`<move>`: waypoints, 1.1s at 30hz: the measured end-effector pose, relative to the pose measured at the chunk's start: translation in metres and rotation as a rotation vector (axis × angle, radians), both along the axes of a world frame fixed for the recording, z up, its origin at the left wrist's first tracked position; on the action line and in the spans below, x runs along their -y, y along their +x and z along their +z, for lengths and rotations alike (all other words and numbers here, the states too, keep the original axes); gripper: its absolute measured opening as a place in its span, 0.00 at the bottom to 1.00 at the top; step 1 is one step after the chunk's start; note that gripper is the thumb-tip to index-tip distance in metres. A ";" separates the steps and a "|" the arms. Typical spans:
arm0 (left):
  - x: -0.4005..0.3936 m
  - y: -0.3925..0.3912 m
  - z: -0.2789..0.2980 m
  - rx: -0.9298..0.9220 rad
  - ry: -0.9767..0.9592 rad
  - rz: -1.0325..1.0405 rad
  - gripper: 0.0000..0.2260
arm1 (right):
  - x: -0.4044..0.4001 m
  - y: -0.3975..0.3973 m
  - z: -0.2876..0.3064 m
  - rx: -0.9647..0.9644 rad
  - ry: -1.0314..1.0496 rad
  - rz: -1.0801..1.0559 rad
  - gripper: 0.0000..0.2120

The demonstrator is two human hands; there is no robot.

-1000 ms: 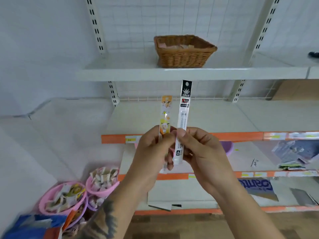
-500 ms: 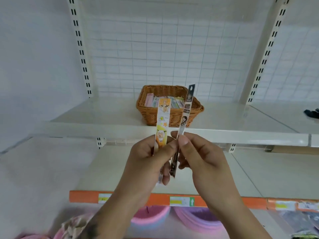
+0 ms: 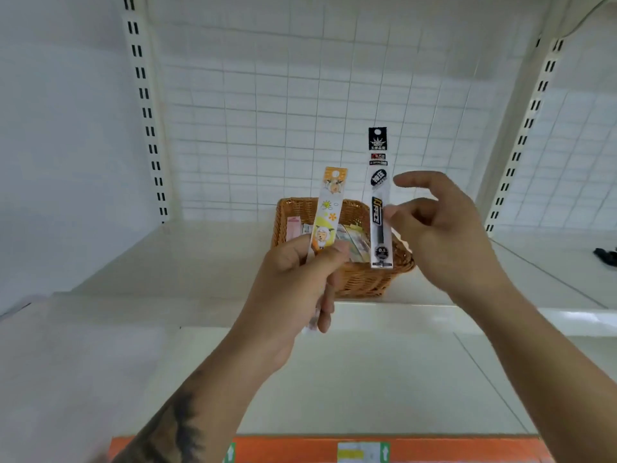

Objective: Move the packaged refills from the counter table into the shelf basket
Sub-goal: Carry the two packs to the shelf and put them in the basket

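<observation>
The white shelf (image 3: 187, 262) is carrying a wicker basket (image 3: 364, 279), which is sitting just beyond and between the two hands, with several flat packets already lying inside it. The left hand (image 3: 293, 289) is pinching the lower part of an orange cartoon refill pack (image 3: 329, 212) between thumb and curled fingers, and the pack is standing nearly upright above that grip, overlapping the basket's left half. The right hand (image 3: 444, 235) is hanging with its fingers spread and relaxed, holding nothing firmly; a black refill pack (image 3: 380, 202) is standing upright just to the left of its fingertips, over the basket's right side. Whether a fingertip is touching that pack cannot be told.
</observation>
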State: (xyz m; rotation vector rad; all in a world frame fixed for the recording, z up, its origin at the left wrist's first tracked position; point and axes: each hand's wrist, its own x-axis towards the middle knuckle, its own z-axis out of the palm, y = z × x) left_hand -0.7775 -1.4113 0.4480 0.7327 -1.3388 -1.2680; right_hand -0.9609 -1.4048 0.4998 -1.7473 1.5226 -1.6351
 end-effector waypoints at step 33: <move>-0.009 0.023 -0.011 -0.180 0.293 -0.166 0.21 | -0.048 0.068 -0.066 -0.399 -0.409 -0.131 0.10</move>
